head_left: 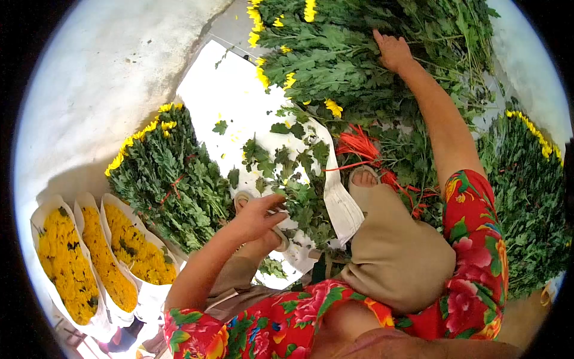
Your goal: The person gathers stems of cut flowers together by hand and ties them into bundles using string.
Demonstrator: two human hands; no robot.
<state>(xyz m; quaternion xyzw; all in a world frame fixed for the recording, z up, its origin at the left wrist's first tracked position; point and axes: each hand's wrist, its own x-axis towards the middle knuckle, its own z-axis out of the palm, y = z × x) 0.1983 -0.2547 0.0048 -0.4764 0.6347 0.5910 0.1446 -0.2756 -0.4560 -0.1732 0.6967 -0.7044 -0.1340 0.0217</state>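
My left hand [261, 216] hovers over my foot and the loose leaves [299, 161], its fingers loosely bent and apart, holding nothing I can see. With the arm stretched forward, my right hand [393, 52] touches the large pile of yellow chrysanthemums [341, 66], among the leafy stems. Its index finger points out and the others are partly bent. The pile's yellow heads line its left side. A bundle of red ties [359, 145] lies between the pile and my knee. Under the leaves spreads a white sheet [215, 90], dotted with yellow petals.
Tied chrysanthemum bundles [173, 185] are stacked at the left, against the pale wall [107, 72]. Several white-wrapped bunches of yellow blooms [66, 263] stand at the lower left. Another leafy stack [526, 203] rises at the right. My knee [400, 251] is in the foreground.
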